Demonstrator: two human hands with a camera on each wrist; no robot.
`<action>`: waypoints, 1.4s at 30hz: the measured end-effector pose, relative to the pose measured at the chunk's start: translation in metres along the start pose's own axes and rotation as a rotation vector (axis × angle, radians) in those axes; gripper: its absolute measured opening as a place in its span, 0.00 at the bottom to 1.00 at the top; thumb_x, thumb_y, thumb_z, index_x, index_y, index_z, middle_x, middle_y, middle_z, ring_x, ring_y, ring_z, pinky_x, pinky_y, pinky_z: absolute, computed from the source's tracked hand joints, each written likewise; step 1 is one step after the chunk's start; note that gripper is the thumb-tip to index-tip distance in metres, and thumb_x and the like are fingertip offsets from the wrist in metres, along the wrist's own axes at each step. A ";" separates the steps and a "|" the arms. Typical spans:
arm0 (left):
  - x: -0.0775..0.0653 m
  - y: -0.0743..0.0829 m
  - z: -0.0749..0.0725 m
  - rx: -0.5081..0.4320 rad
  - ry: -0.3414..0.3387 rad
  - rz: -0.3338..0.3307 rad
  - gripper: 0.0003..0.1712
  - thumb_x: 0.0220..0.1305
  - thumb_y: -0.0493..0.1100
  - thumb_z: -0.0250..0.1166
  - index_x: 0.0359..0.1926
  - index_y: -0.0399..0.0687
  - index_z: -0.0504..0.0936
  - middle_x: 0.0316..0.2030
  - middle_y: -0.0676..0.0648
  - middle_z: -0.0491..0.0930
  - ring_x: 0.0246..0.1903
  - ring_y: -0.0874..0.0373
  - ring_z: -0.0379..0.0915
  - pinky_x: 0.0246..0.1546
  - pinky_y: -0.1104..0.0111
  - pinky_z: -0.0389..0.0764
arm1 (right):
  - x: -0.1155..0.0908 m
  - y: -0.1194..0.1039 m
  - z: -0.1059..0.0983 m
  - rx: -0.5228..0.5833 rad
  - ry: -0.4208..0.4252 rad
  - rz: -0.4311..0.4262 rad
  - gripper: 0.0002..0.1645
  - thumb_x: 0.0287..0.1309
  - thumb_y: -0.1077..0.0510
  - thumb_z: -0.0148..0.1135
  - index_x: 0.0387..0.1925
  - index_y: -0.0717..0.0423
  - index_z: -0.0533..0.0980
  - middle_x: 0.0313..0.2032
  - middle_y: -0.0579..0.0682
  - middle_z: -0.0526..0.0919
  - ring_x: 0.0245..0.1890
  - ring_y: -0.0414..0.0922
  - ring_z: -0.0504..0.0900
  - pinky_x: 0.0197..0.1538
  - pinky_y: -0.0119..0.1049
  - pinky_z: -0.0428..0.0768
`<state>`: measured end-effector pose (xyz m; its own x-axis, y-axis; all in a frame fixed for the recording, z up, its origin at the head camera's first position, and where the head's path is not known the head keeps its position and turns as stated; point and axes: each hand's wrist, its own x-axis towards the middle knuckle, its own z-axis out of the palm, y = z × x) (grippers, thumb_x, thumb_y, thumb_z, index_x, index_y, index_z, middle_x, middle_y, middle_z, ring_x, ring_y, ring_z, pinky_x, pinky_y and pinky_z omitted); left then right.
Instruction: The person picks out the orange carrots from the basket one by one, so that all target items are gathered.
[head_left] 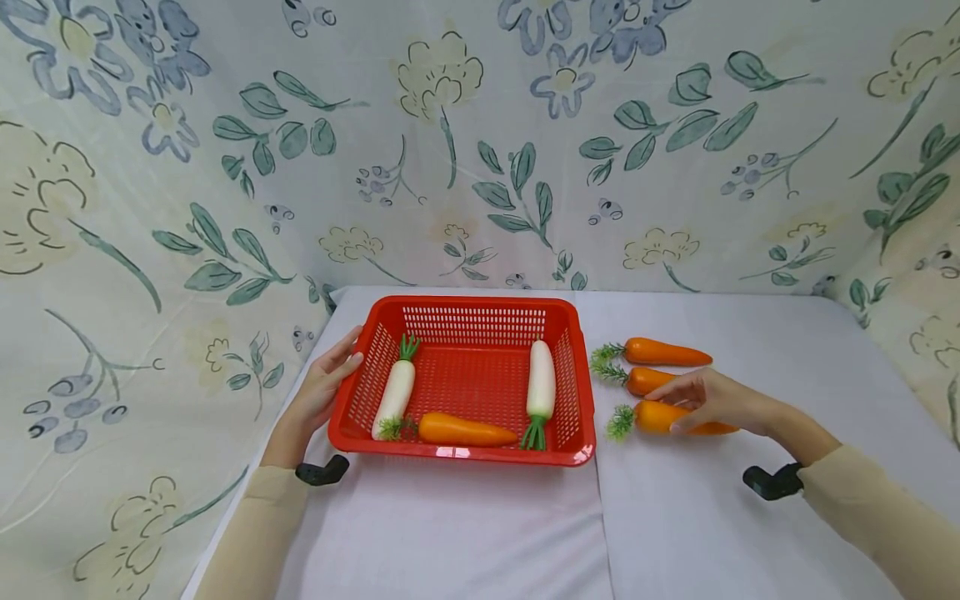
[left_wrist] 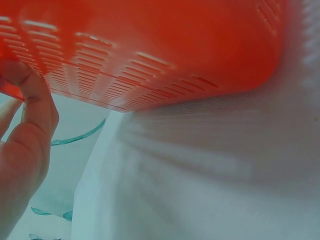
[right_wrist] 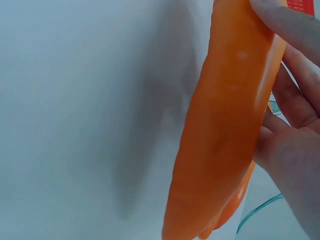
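Right hand [head_left: 712, 402]: thumb and fingers pinch the nearest carrot [head_left: 654, 417] around its thick middle
Nearest carrot: right of the basket, leafy end pointing left, tip to the right; whether it touches the cloth I cannot tell
Left hand [head_left: 322, 379]: grips the left rim of the red basket [head_left: 480, 302], fingers curled at the edge
Beside the pinch: the middle carrot [head_left: 648, 381], partly behind the right hand, and the far carrot [head_left: 667, 352] beyond it, leaves likewise leftward
In the basket: one white radish [head_left: 396, 392] along the left side, leaves away from the person; another radish [head_left: 541, 379] at the right, leaves toward the person; a carrot [head_left: 461, 429] lying crosswise along the near side
Underneath: white cloth [head_left: 450, 533]
Behind: flower-patterned fabric [head_left: 420, 208]
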<state>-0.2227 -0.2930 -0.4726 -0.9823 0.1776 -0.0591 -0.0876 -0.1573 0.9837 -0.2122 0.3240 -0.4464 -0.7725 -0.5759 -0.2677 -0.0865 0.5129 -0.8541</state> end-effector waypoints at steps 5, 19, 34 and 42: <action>-0.001 0.000 0.000 0.000 0.001 -0.004 0.34 0.76 0.44 0.56 0.78 0.59 0.56 0.69 0.41 0.62 0.56 0.54 0.75 0.49 0.60 0.82 | -0.001 0.007 0.005 -0.002 0.003 -0.006 0.27 0.55 0.61 0.74 0.57 0.60 0.80 0.58 0.60 0.79 0.56 0.57 0.77 0.52 0.36 0.81; -0.001 0.001 0.002 -0.004 0.000 -0.004 0.34 0.76 0.44 0.55 0.78 0.58 0.56 0.70 0.41 0.61 0.57 0.52 0.74 0.50 0.60 0.81 | -0.001 0.014 0.011 0.026 0.054 -0.005 0.27 0.53 0.62 0.74 0.57 0.61 0.80 0.58 0.62 0.78 0.55 0.50 0.74 0.50 0.32 0.81; 0.000 -0.001 -0.001 -0.010 0.002 -0.005 0.34 0.76 0.43 0.55 0.78 0.58 0.57 0.67 0.41 0.64 0.54 0.55 0.75 0.49 0.61 0.82 | 0.003 0.016 0.017 -0.175 0.137 0.000 0.26 0.50 0.61 0.77 0.54 0.56 0.82 0.56 0.58 0.81 0.55 0.59 0.76 0.55 0.55 0.80; 0.000 0.000 0.000 0.001 0.013 -0.009 0.35 0.75 0.46 0.58 0.78 0.59 0.57 0.70 0.41 0.61 0.57 0.52 0.74 0.49 0.60 0.82 | 0.001 0.014 0.017 -0.131 0.151 -0.033 0.27 0.51 0.62 0.76 0.54 0.58 0.82 0.57 0.62 0.79 0.54 0.60 0.77 0.47 0.36 0.84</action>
<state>-0.2227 -0.2931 -0.4724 -0.9835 0.1668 -0.0702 -0.0965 -0.1551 0.9832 -0.2037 0.3203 -0.4664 -0.8528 -0.4964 -0.1621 -0.1864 0.5793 -0.7935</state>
